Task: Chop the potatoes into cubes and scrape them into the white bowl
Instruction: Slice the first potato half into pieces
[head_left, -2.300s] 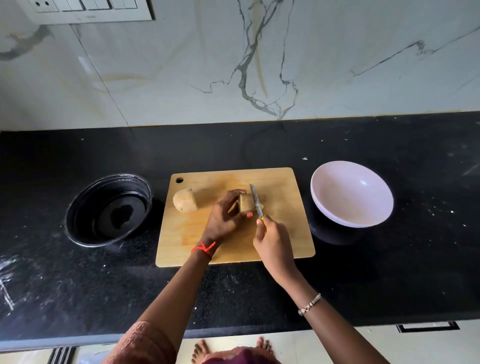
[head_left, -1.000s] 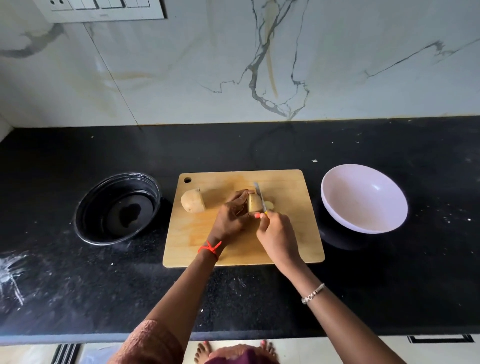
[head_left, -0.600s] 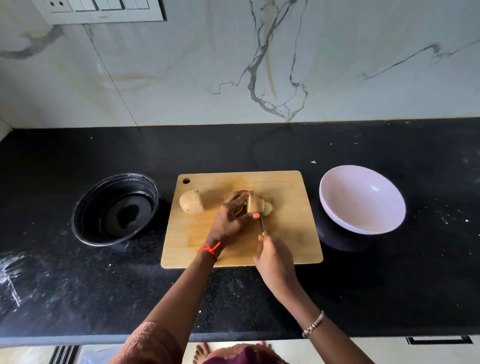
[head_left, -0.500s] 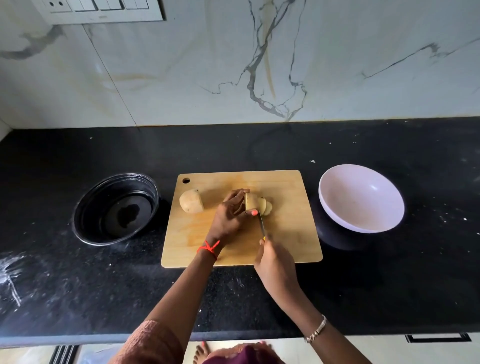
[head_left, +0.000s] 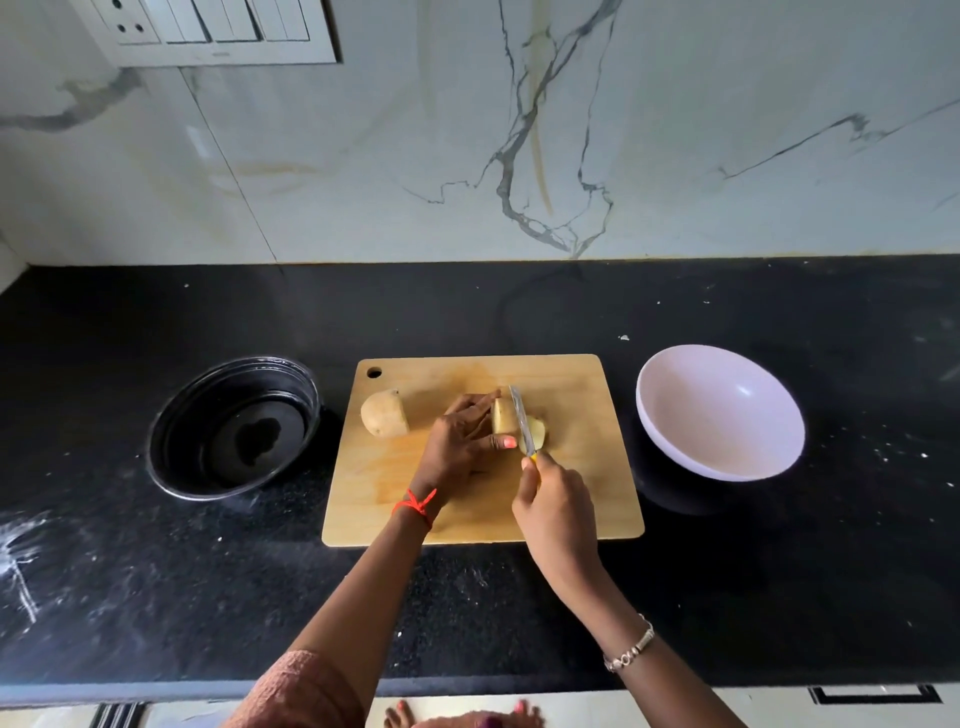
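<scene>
Sitting on the far half of the wooden cutting board (head_left: 587, 499), a potato piece (head_left: 502, 415), cut face turned right, with the knife (head_left: 519, 415) blade set down into it and a thin slice (head_left: 538, 431) just beside on the blade's right. Pinned from the left by the left hand (head_left: 457, 447): fingers (head_left: 470, 408) curled over the top, thumb tip against the near side, close to the blade. Clamped on the yellow handle, the right hand (head_left: 556, 504), fingers together in a fist; handle almost wholly hidden inside it. Bare wood open right of the slice out to the board's edge, and along the near edge. Resting near the left edge, apart from the hand, a second potato half (head_left: 384, 414). Standing on the dark surface (head_left: 779, 571) just off the right edge, not touching, the white bowl (head_left: 722, 415); off the left edge, a black bowl (head_left: 234, 426). Open surface behind, up to the marble wall (head_left: 675, 130). Cut off at the top, a switch plate (head_left: 218, 31). Hard to tell how deep the blade sits.
</scene>
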